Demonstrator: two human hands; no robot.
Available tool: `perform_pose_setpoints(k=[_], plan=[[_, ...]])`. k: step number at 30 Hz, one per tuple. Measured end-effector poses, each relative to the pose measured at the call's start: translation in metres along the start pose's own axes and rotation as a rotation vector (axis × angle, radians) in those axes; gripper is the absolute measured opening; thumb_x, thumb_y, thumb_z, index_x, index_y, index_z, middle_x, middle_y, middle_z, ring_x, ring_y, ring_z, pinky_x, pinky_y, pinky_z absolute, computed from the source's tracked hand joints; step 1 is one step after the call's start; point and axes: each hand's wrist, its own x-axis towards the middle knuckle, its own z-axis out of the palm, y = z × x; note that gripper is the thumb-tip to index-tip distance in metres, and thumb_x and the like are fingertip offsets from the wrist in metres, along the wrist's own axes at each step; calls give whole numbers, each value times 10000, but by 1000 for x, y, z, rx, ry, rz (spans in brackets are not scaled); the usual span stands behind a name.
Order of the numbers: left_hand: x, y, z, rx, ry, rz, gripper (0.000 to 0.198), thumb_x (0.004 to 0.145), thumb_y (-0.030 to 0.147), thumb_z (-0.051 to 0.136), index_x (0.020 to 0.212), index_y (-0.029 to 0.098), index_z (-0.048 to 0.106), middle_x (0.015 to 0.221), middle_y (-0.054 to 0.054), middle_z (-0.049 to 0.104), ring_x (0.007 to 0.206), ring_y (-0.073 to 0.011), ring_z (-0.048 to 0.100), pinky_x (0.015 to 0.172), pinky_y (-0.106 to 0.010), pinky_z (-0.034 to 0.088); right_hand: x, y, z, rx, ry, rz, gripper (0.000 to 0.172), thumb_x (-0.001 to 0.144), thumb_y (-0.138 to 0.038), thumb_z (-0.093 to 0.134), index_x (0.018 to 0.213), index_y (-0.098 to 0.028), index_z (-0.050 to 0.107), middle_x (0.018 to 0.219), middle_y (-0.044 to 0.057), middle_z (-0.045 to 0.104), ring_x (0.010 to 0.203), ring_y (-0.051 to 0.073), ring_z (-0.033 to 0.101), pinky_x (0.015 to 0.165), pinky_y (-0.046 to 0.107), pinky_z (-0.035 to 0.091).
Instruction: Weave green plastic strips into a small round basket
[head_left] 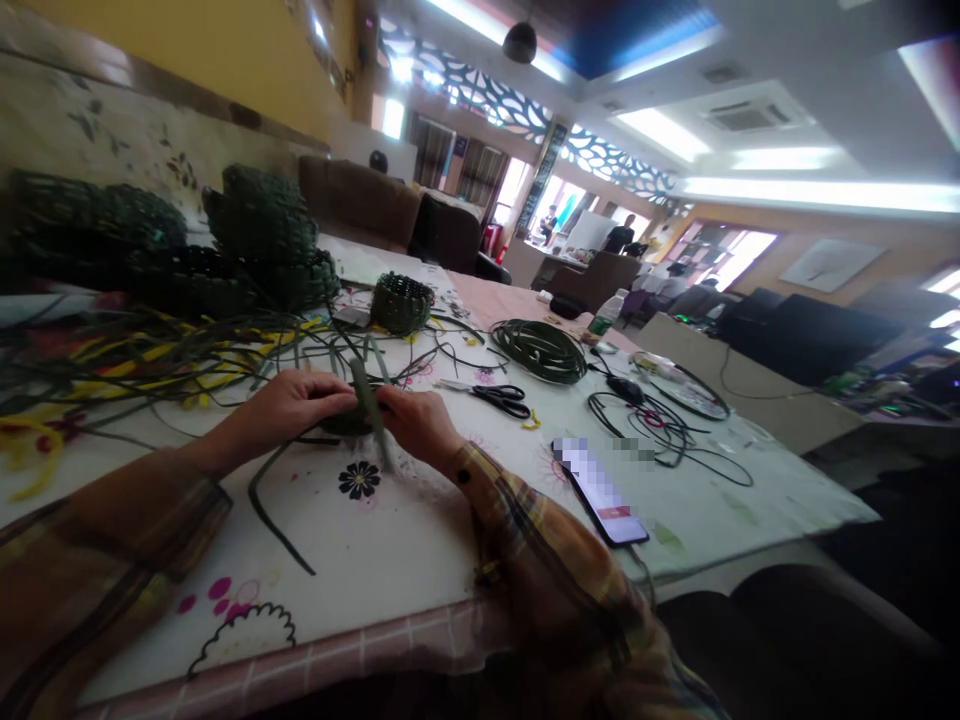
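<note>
Both hands meet over the table around a small dark green woven piece, with flat green strips standing up from it. My left hand is closed, thumb and fingers pinching the piece's left side. On the other side, my right hand has its fingers curled on a green strip; the fingertips are partly hidden. One long strip trails from the piece toward the table's front edge. Scissors with black handles lie beyond my right hand.
Loose green and yellow strips cover the table's left. Woven green baskets are stacked behind them, and a small basket stands mid-table. A coil of green strip, a phone, cables and a bottle are rightward.
</note>
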Motion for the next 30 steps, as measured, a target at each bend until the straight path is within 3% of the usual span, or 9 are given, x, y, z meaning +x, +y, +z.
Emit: perform_pose_setpoints(k=[3,6,12,15,20,25,30], plan=[[2,2,-8,45,-144,11,341,760,504,675,836,191,785,829,-43,753,767,-216,657,693,-277,491,1,0,3,-6,-9,-13,144,953,-344,611,934,-202,620,869,13,722,747,134,634,642,233,327],[1,2,-10,153,-211,23,345,787,498,621,846,205,793,824,-30,767,782,-228,670,718,-288,477,0,1,8,-39,-23,-19,175,958,-367,604,938,-193,608,896,24,726,773,140,646,649,236,330],[-10,-2,2,427,-60,118,317,824,412,547,925,250,800,918,-52,772,841,-259,678,749,-327,439,-3,2,18,-67,-33,14,211,951,-408,610,935,-198,613,877,14,732,760,137,650,639,235,318],[-16,-6,3,527,-64,182,296,850,385,541,879,245,800,900,-69,762,819,-261,672,749,-342,433,-4,1,19,-65,-27,33,225,946,-428,611,929,-204,625,860,10,735,746,133,651,636,232,321],[-18,-13,-2,504,-65,235,272,876,328,535,863,228,788,915,-61,742,822,-238,675,778,-332,455,-4,-3,15,-31,-17,51,197,942,-407,620,957,-214,653,880,4,743,779,132,664,661,216,348],[-24,-23,11,612,-55,353,288,929,239,483,958,185,764,935,-80,705,848,-212,655,771,-322,477,-13,-7,16,-18,-114,58,213,960,-393,593,1066,-239,695,931,9,766,822,146,697,697,214,390],[-40,-39,24,760,7,513,292,979,268,470,907,184,740,909,-75,695,840,-203,634,773,-333,491,-34,-1,18,60,-196,37,210,971,-283,568,1115,-236,713,1011,13,773,894,146,717,761,200,446]])
